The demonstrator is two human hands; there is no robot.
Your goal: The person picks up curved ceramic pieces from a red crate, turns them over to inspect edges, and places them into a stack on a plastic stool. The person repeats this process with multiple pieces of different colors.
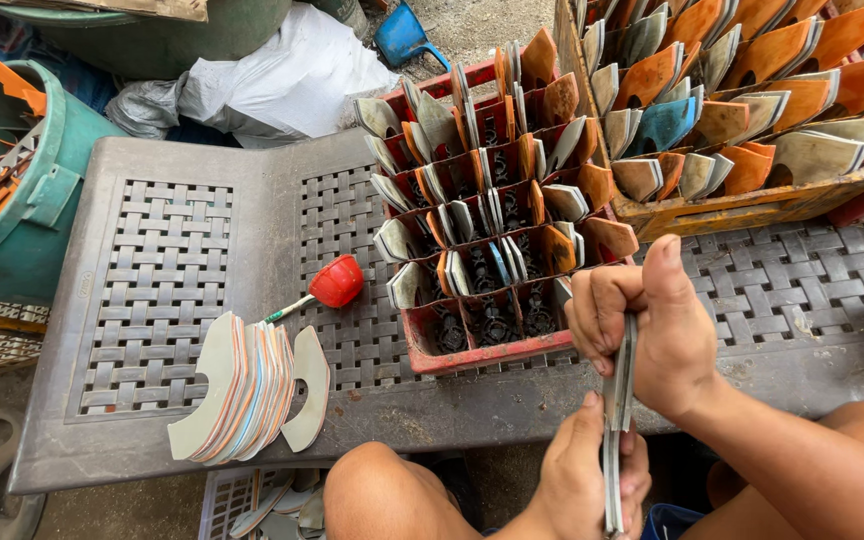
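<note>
A brown lattice-topped plastic counter (182, 270) fills the middle of the view, its left half mostly bare and open as far as the near edge, where a fanned stack of flat curved pieces (247, 385) stands on edge beside a red-headed tool (332, 283). At the left edge a green tub (12, 180) holds orange scraps. At the upper right a wooden crate (752, 195) is packed with upright orange and grey curved pieces, crowding the counter's far right corner. Just in front of it a red compartmented crate (472, 345) holds the same kind of pieces slotted on edge, its nearest cells without any. The right hand (642, 335) is closed in a fist around the top of a thin bundle of flat grey pieces (617, 440), thumb raised. The left hand (582, 475) pinches the bundle's lower part, near the person's knees, below the counter's near edge
</note>
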